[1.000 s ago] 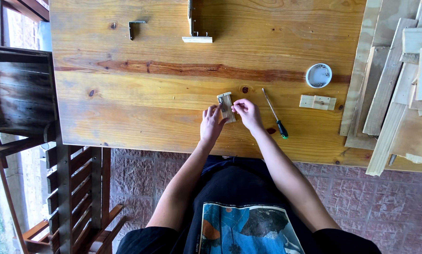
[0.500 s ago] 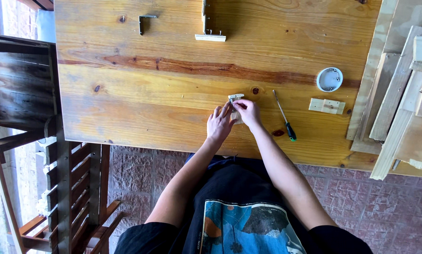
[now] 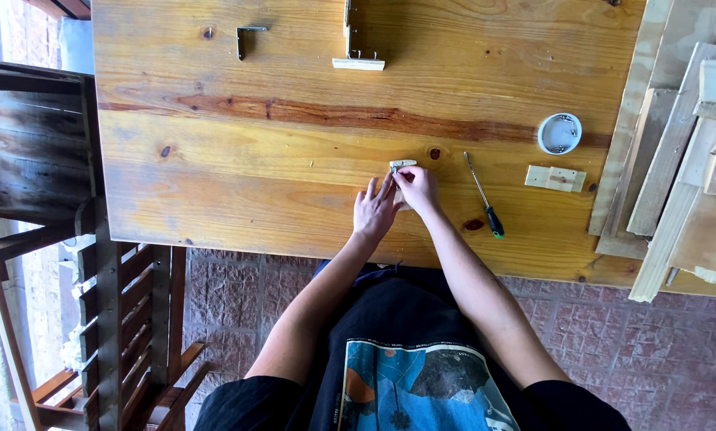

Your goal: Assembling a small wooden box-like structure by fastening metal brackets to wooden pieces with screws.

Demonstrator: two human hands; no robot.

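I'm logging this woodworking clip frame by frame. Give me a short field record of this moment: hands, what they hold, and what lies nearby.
left hand: on the small wooden piece, fingers spread
right hand: gripping the same piece
surface: wooden table
right of hands: screwdriver, green-and-black handle toward the person
farther right: round white container; small wooden block
table's right edge: stacked wooden planks
far side: metal bracket

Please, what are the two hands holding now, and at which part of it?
Both the left hand and the right hand hold a small pale wooden piece on the wooden table. They cover its near end; only the far end shows. The exact grip cannot be told.
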